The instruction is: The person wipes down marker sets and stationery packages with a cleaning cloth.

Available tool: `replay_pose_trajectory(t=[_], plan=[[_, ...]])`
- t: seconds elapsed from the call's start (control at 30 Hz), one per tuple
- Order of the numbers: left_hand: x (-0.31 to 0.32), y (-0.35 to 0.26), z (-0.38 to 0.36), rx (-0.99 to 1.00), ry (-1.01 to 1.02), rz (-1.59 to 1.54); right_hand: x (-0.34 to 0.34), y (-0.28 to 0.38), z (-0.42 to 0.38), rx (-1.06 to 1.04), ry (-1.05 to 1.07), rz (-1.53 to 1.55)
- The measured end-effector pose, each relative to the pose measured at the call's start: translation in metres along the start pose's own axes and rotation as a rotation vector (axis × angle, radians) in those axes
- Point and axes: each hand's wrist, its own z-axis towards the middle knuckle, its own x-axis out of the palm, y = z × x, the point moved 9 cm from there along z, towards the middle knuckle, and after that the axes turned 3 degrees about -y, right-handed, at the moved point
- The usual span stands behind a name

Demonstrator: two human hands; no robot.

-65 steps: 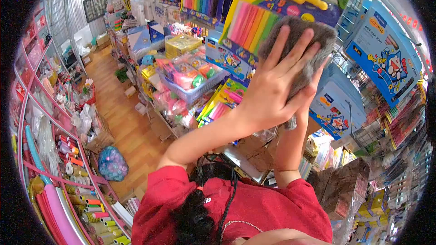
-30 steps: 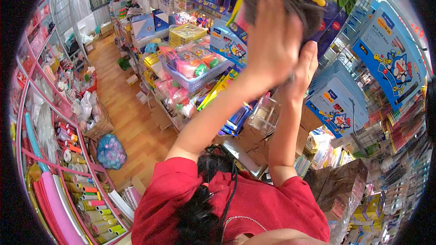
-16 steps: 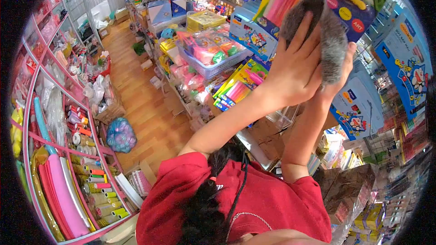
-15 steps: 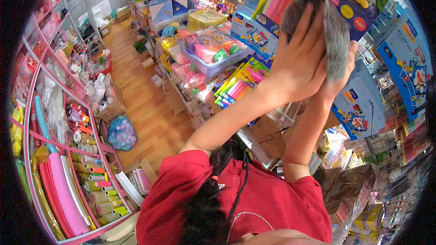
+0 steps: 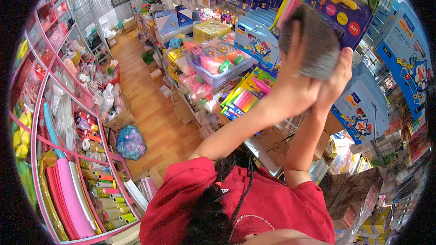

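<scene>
A dark grey cloth is bunched between my hands, raised in front of a hanging art-set pack with a yellow roller. My left hand holds the cloth from the left side; its fingers point up and are blurred. From the right, my right hand grips the same cloth, thumb up along its edge and other fingers mostly hidden behind it. Below and left of my hands lie colourful marker or clay packs. Blue crayon packs hang just right of my right wrist.
A blue basket of bagged toys stands on the stacked goods at left centre. A wooden-floored aisle runs back, with a tied bag on it. Pink-edged shelves with rolls line the left. Cardboard boxes sit below my arms.
Both hands have lowered slightly with the cloth. My left hand has turned from lying spread over the cloth to its side, and more of the cloth's face shows. The view has shifted a little.
</scene>
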Motion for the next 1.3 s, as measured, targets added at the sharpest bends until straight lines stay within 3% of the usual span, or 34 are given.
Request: replay_pose_trajectory(t=[0.1, 0.13, 0.17, 0.23, 0.33, 0.4, 0.47, 0.67, 0.7, 0.8, 0.87, 0.9, 0.97, 1.1, 1.2, 1.23, 1.3], plan=[[0.003, 0.004, 0.025, -0.005, 0.048, 0.14, 0.004, -0.014, -0.003, 0.208, 0.073, 0.221], [0.007, 0.011, 0.039, 0.02, 0.088, 0.283, 0.002, -0.005, -0.002, -0.006, 0.057, -0.138], [0.01, 0.018, 0.053, 0.05, 0.126, 0.421, 0.005, 0.002, -0.005, -0.03, 0.057, -0.148], [0.024, 0.061, 0.08, -0.001, 0.222, 0.298, 0.01, 0.016, -0.01, -0.126, 0.048, -0.161], [0.028, 0.145, 0.092, 0.075, -0.063, -0.024, 0.009, 0.016, -0.016, -0.08, 0.024, -0.247], [0.018, 0.14, 0.075, -0.117, -0.056, 0.01, 0.009, 0.018, -0.018, -0.056, 0.037, -0.273], [0.004, 0.088, 0.043, -0.239, -0.001, 0.125, 0.011, 0.026, -0.011, -0.147, 0.027, -0.211], [-0.002, -0.013, 0.018, 0.077, -0.072, 0.366, 0.01, 0.004, -0.002, 0.006, 0.164, -0.009], [0.011, -0.002, 0.024, 0.063, 0.081, 0.384, 0.011, -0.003, -0.003, 0.013, 0.16, -0.023], [0.011, 0.0, 0.045, 0.201, -0.066, 0.389, 0.011, -0.008, -0.001, -0.043, 0.166, -0.131], [0.018, 0.016, 0.065, 0.156, 0.036, 0.488, 0.014, -0.011, -0.004, -0.071, 0.189, -0.161], [0.022, 0.029, 0.081, 0.065, 0.189, 0.584, 0.014, -0.013, -0.005, -0.126, 0.15, -0.145], [0.027, 0.058, 0.101, -0.065, 0.273, 0.487, 0.013, -0.008, -0.007, -0.106, 0.113, -0.237], [0.025, 0.142, 0.12, -0.192, -0.015, -0.252, 0.016, -0.007, -0.009, -0.11, 0.141, -0.27], [0.006, 0.031, 0.078, 0.237, 0.075, 0.744, 0.017, 0.003, -0.005, -0.128, 0.125, -0.144], [0.014, 0.005, 0.06, 0.26, 0.114, 0.672, 0.015, -0.01, -0.004, -0.26, 0.14, -0.131], [0.011, -0.027, 0.045, 0.434, -0.112, 0.546, 0.006, -0.031, -0.014, -0.25, 0.054, -0.153]])
